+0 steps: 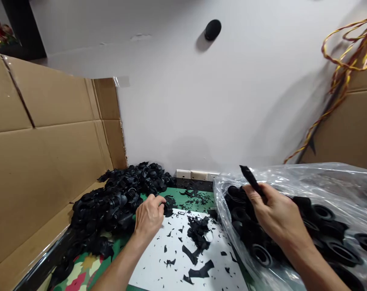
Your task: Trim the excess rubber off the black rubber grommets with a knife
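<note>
My left hand [149, 216] is closed on a black rubber part [168, 208] at the near edge of a heap of black rubber parts [119, 202] on the left. My right hand [275, 216] is closed round a thin black tool [250, 178] that sticks up and to the left from my fist. It hovers over a clear plastic bag [292, 178] holding several black rubber rings [322, 238]. Between my hands lies a white sheet [177, 258] strewn with black rubber scraps [198, 236].
A green cutting mat [186, 196] lies under the sheet. Cardboard panels [44, 153] wall off the left, another cardboard box [349, 129] stands at the right with red-yellow twisted wires [337, 76]. A white wall with sockets [195, 175] is behind.
</note>
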### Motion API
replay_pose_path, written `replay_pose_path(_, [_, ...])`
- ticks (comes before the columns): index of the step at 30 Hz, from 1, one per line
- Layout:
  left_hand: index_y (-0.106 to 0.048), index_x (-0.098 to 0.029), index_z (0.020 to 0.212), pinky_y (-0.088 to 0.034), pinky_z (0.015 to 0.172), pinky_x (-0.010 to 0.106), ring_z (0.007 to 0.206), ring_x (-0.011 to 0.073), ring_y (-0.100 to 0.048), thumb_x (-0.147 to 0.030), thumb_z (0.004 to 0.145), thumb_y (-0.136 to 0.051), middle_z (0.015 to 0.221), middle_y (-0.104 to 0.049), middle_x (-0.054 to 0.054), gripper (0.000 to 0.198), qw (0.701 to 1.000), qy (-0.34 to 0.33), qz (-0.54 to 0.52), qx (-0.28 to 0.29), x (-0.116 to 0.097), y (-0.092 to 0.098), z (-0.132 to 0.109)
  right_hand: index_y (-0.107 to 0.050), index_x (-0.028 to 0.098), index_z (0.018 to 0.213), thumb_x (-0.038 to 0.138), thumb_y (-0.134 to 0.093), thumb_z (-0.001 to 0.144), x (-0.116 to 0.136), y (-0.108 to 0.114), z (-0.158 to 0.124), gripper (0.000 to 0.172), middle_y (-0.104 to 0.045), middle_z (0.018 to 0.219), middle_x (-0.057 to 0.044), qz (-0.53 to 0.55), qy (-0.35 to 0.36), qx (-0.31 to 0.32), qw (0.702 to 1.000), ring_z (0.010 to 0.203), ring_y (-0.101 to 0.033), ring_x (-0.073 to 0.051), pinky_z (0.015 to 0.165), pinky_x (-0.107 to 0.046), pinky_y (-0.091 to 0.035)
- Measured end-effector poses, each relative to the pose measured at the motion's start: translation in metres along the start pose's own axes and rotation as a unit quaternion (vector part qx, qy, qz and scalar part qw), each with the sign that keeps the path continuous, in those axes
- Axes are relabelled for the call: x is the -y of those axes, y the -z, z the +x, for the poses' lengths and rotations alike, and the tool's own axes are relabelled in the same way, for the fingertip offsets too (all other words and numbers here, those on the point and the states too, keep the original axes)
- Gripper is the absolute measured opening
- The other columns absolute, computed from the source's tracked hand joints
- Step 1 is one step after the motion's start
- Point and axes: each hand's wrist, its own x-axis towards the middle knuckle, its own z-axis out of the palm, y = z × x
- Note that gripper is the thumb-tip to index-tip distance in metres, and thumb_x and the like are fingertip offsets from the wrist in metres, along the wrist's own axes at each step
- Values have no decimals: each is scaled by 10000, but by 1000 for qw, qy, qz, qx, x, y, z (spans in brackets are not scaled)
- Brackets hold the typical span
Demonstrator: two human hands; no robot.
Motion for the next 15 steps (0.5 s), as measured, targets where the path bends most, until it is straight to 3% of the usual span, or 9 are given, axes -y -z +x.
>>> replay_pose_path(3, [-714, -197, 883, -435, 572, 268, 590, 172, -584, -226, 783, -508, 616, -604, -1, 231, 994, -19, -103, 2, -15, -1, -10, -657, 207, 786, 508, -432, 814, 23, -6, -14, 376, -646, 725, -58, 117, 11, 48, 992, 675, -598, -224, 609, -320, -446])
replay_pose_path(6, [-706, -171, 839, -372, 421, 232, 416, 116, -499, -271, 728, -532, 574, -610, -8, 229, 971, -14, -238, 36, -24, -2, -25, -650, 209, 787, 518, -453, 844, 36, -14, -26, 371, -626, 754, -48, 197, 28, 79, 977, 702, -577, -207, 617, -296, -444])
replay_pose_path(10, [-708, -140, 748, -356, 427, 201, 489, 134, -574, -192, 606, -639, 533, -626, 14, 167, 868, 64, -479, 113, -16, -4, -43, -616, 183, 741, 551, -540, 804, 38, -33, -44, 380, -587, 646, -16, 328, -80, 129, 932, 531, -503, -143, 477, -247, -386])
replay_pose_path(13, [-673, -146, 688, -328, 383, 162, 442, 95, -563, -211, 575, -746, 550, -605, -15, 150, 837, 141, -520, 92, -3, -11, -49, -587, 173, 717, 534, -670, 710, 36, -45, -58, 370, -595, 623, 3, 419, -171, 155, 878, 421, -439, -96, 423, -233, -348])
replay_pose_path(15, [-650, -156, 722, -315, 349, 140, 395, 66, -538, -221, 550, -800, 564, -591, -39, 237, 820, 174, -540, 71, 5, -17, -50, -602, 168, 747, 512, -720, 669, 37, -48, -67, 372, -606, 572, 7, 460, -208, 177, 845, 431, -492, -116, 454, -245, -389])
